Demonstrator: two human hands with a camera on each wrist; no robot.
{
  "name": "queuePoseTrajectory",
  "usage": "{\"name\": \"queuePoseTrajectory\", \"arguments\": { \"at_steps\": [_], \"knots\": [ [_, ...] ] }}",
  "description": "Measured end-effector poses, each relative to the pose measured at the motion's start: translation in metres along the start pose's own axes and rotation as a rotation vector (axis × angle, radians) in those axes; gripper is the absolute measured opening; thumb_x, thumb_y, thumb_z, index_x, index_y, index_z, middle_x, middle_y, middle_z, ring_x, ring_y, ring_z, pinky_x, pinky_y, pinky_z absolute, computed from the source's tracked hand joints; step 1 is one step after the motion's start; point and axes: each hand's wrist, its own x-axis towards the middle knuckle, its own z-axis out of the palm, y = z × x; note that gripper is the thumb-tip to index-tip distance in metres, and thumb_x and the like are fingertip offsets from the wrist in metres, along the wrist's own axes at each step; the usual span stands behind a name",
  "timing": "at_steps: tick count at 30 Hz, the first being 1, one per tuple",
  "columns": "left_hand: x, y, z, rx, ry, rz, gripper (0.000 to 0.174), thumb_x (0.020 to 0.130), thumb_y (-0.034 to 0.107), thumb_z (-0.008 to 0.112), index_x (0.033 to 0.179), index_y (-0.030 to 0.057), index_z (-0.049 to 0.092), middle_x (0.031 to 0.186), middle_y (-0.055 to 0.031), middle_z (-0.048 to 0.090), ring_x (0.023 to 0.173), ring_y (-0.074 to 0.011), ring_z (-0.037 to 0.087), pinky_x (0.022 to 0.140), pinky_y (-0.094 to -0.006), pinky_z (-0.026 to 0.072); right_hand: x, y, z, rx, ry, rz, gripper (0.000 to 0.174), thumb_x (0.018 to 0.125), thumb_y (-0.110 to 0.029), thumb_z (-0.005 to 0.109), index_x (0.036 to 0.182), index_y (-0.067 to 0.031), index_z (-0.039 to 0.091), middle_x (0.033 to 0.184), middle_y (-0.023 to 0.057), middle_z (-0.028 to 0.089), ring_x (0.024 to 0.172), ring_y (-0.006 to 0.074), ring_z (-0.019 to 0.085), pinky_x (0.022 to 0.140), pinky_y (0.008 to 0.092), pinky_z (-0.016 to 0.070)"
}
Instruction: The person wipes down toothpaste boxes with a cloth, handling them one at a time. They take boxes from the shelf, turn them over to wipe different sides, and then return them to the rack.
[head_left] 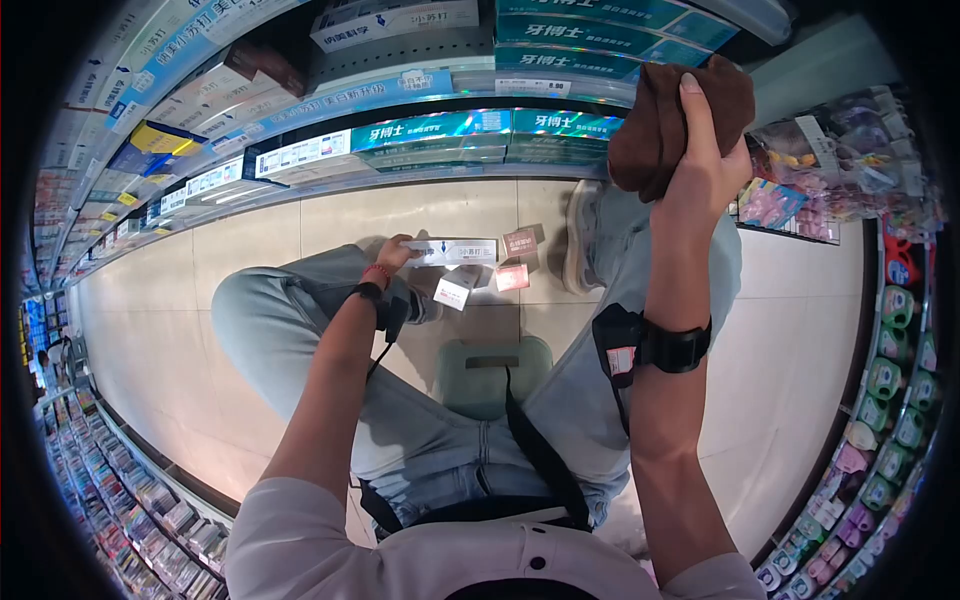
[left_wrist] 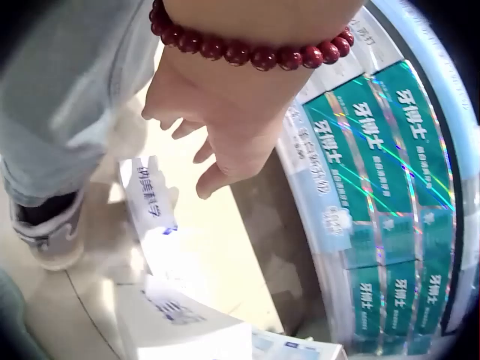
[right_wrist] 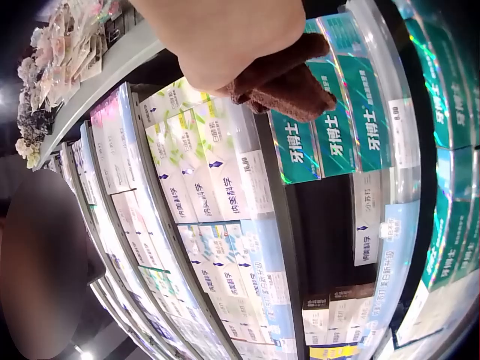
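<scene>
My right hand (head_left: 705,165) is raised to the shelf and grips a bunched brown cloth (head_left: 665,120), pressed against teal toothpaste boxes (head_left: 480,125). In the right wrist view the cloth (right_wrist: 289,82) hangs from the hand (right_wrist: 225,37) over a teal box (right_wrist: 337,127). My left hand (head_left: 395,252) reaches down to the end of a long white toothpaste box (head_left: 455,250) lying on the floor. In the left wrist view its fingers (left_wrist: 217,127) are spread and loose just above that box (left_wrist: 150,199), holding nothing.
Small pink and white cartons (head_left: 515,260) lie on the tiled floor by my shoe (head_left: 580,235). A green stool (head_left: 492,375) sits between my knees. Shelves of boxes run along the top and left. Hanging packets (head_left: 840,160) and small bottles (head_left: 890,380) fill the right rack.
</scene>
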Motion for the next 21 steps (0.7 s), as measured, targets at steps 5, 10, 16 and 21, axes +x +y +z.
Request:
{"name": "queuePoseTrajectory", "arguments": {
  "at_steps": [5,10,16,21],
  "knots": [
    [-0.031,0.096,0.005,0.360,-0.029,-0.006,0.066,0.069,0.052,0.067,0.109,0.0008,0.060,0.103,-0.0208,0.064,0.098,-0.0321,0.061,0.085,-0.0370,0.0468,0.000,0.005,0.008,0.045,-0.012,-0.019,0.040,0.081,-0.010,0.067,0.116,0.0044,0.054,0.103,0.0100,0.061,0.091,0.0160,0.061,0.081,0.0266,0.0486],
    [-0.104,0.174,0.030,0.536,-0.362,0.157,0.076,0.063,0.063,0.066,0.102,-0.0032,0.063,0.098,-0.0230,0.064,0.092,-0.0311,0.063,0.077,-0.0388,0.0489,-0.004,-0.003,0.019,0.147,0.039,0.092,0.039,0.078,-0.009,0.069,0.113,0.0046,0.056,0.101,0.0089,0.062,0.089,0.0155,0.062,0.079,0.0264,0.0488],
    [-0.108,0.145,0.054,0.784,-0.237,0.101,0.064,0.051,0.041,0.074,0.100,0.0015,0.065,0.093,-0.0203,0.066,0.087,-0.0318,0.065,0.077,-0.0368,0.0516,-0.001,0.013,0.014,0.059,0.132,0.088,0.032,0.075,-0.010,0.073,0.102,0.0028,0.062,0.097,0.0073,0.064,0.085,0.0140,0.061,0.078,0.0254,0.0482],
    [-0.095,0.148,-0.022,-0.123,-0.412,-0.420,0.034,0.065,0.033,0.069,0.088,0.0070,0.066,0.080,-0.0087,0.066,0.071,-0.0279,0.062,0.060,-0.0390,0.0498,-0.003,0.010,0.013,0.169,0.107,0.103,0.032,0.075,-0.009,0.072,0.103,0.0030,0.061,0.097,0.0071,0.064,0.086,0.0142,0.061,0.078,0.0260,0.0487]
  ]
}}
